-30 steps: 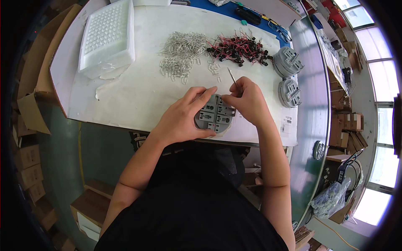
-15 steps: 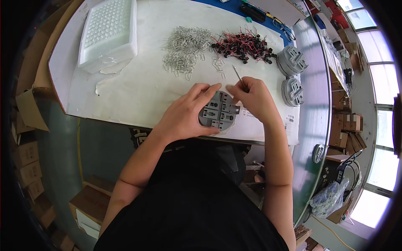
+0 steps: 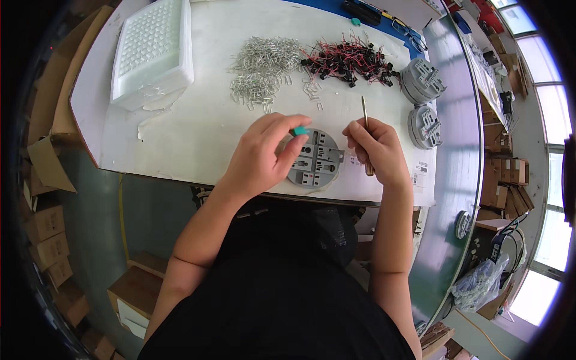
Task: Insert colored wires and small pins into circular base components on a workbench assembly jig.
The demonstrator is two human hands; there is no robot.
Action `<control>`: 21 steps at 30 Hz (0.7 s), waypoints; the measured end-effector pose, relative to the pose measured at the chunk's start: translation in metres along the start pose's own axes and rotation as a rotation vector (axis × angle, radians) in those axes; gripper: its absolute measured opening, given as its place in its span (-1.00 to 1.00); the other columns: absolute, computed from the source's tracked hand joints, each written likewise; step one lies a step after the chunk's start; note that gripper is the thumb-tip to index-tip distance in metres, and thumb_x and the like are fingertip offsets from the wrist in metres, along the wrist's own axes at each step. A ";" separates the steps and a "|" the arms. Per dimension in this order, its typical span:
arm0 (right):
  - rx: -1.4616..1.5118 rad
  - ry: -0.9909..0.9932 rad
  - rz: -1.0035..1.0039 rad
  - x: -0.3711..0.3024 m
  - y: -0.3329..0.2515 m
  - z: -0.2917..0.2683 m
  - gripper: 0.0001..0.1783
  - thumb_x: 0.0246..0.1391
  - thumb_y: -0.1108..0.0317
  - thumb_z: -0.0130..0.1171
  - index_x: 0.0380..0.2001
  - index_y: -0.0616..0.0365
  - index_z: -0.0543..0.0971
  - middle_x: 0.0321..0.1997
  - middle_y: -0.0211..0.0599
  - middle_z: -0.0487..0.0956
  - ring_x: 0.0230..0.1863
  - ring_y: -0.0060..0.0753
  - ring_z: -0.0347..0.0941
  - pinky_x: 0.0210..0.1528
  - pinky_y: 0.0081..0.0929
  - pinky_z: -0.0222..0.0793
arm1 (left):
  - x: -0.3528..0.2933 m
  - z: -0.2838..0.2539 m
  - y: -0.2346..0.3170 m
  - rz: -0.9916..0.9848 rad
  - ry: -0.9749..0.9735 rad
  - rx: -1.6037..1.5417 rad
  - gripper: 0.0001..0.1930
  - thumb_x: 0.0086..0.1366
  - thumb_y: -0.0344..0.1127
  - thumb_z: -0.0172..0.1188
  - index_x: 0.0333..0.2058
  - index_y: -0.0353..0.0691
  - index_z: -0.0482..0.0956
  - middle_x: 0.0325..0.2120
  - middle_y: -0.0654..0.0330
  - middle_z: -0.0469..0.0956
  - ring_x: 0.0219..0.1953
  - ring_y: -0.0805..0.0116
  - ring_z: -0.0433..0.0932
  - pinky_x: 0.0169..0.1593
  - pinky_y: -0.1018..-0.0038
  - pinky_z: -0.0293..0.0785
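On the white-covered table, near its front edge, lies a round grey plastic disc (image 3: 324, 163) with slots and raised blocks. My left hand (image 3: 262, 150) is at its left, thumb and fingers closed on a small green piece (image 3: 300, 130) that shows at the fingertips. To the right of the disc my right hand (image 3: 379, 149) grips a thin screwdriver (image 3: 365, 111), its metal shaft pointing away from me and its handle end showing below the fingers. Neither hand appears to rest on the disc.
Beyond the hands are a heap of bent metal clips (image 3: 261, 69) and a pile of black parts with red wires (image 3: 351, 60). A white foam tray (image 3: 153, 84) stands at the far left. Stacked grey discs (image 3: 425, 123) sit at the right, beside a blue mat (image 3: 333, 9) farther back.
My left hand has come off the disc and now holds the green piece above its left edge. My right hand has moved right, turning the screwdriver more upright in the picture.
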State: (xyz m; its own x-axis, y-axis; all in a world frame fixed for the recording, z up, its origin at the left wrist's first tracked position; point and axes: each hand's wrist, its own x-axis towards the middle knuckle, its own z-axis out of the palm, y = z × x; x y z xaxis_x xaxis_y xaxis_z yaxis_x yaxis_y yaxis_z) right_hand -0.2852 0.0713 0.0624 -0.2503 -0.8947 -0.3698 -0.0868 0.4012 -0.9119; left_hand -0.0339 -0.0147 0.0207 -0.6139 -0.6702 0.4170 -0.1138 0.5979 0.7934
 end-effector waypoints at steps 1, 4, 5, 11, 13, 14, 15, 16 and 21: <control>0.009 0.001 -0.001 -0.004 0.003 -0.001 -0.69 0.43 0.18 0.25 -0.23 0.26 0.67 -0.44 -0.49 0.58 -0.57 -0.74 0.34 -0.54 -0.67 0.20 | 0.004 0.002 0.005 0.001 -0.007 0.006 -0.48 0.30 -0.26 0.46 0.19 -0.25 0.56 -0.07 0.06 0.64 -0.04 0.08 0.67 0.07 0.26 0.58; 0.066 0.051 0.002 -0.013 0.009 -0.005 -0.70 0.46 0.18 0.21 -0.21 0.24 0.67 -0.47 -0.52 0.56 -0.58 -0.78 0.29 -0.55 -0.71 0.16 | 0.024 0.010 0.028 -0.077 -0.101 0.070 -0.78 0.37 -0.38 0.35 -0.06 -0.29 0.62 -0.25 0.09 0.66 -0.17 0.11 0.68 -0.04 0.26 0.59; 0.075 0.054 0.000 -0.016 0.010 -0.008 -0.70 0.46 0.18 0.21 -0.21 0.24 0.67 -0.47 -0.52 0.56 -0.58 -0.78 0.29 -0.55 -0.71 0.16 | 0.026 0.011 0.027 -0.072 -0.109 0.076 -0.78 0.37 -0.38 0.35 -0.06 -0.29 0.62 -0.25 0.09 0.66 -0.17 0.11 0.68 -0.04 0.26 0.59; 0.009 0.154 -0.078 -0.021 -0.003 -0.033 -0.71 0.43 0.20 0.25 -0.22 0.25 0.67 -0.46 -0.50 0.57 -0.56 -0.77 0.32 -0.52 -0.70 0.18 | 0.041 0.019 0.028 0.102 -0.308 0.379 -0.78 0.31 -0.37 0.37 -0.12 -0.28 0.61 -0.29 0.09 0.61 -0.24 0.04 0.63 -0.12 0.20 0.58; 0.003 0.175 -0.103 -0.013 -0.004 -0.037 -0.71 0.42 0.20 0.26 -0.23 0.26 0.67 -0.45 -0.50 0.57 -0.55 -0.76 0.34 -0.51 -0.69 0.20 | 0.041 0.023 0.032 0.107 -0.327 0.412 -0.78 0.30 -0.38 0.38 -0.11 -0.27 0.61 -0.30 0.10 0.61 -0.26 0.03 0.62 -0.12 0.19 0.57; -0.155 0.233 -0.173 -0.003 -0.006 -0.038 -0.72 0.39 0.22 0.27 -0.23 0.27 0.67 -0.44 -0.46 0.60 -0.53 -0.72 0.38 -0.48 -0.64 0.24 | 0.040 0.026 0.033 0.112 -0.339 0.469 -0.78 0.30 -0.38 0.38 -0.11 -0.28 0.62 -0.31 0.10 0.60 -0.25 0.03 0.62 -0.12 0.19 0.57; -0.314 0.291 -0.242 0.009 -0.008 -0.038 -0.73 0.36 0.24 0.29 -0.23 0.28 0.67 -0.43 -0.43 0.62 -0.51 -0.68 0.42 -0.45 -0.60 0.29 | 0.039 0.029 0.034 0.116 -0.350 0.525 -0.77 0.29 -0.38 0.38 -0.11 -0.28 0.63 -0.31 0.09 0.60 -0.25 0.03 0.62 -0.12 0.20 0.58; -0.475 0.348 -0.309 0.023 -0.011 -0.038 -0.74 0.34 0.25 0.30 -0.23 0.29 0.67 -0.42 -0.39 0.65 -0.49 -0.64 0.45 -0.42 -0.55 0.34 | 0.038 0.031 0.033 0.120 -0.360 0.579 -0.77 0.29 -0.38 0.39 -0.11 -0.28 0.64 -0.32 0.09 0.59 -0.25 0.03 0.62 -0.12 0.20 0.58; -0.820 0.431 -0.290 0.084 -0.014 -0.012 -0.72 0.14 0.24 0.41 -0.18 0.19 0.68 -0.27 -0.13 0.75 -0.25 -0.01 0.67 -0.18 -0.19 0.54 | 0.034 0.034 0.022 0.078 -0.247 0.334 -0.72 0.27 -0.38 0.41 -0.05 -0.29 0.68 -0.33 0.11 0.59 -0.26 0.06 0.61 -0.12 0.21 0.58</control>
State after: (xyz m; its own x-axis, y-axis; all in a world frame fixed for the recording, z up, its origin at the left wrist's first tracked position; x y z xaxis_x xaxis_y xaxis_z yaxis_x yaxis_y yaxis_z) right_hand -0.3163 -0.0069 0.0458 -0.4307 -0.8975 0.0952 -0.8054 0.3346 -0.4892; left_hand -0.0840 -0.0097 0.0371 -0.7950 -0.5162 0.3186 -0.2819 0.7794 0.5595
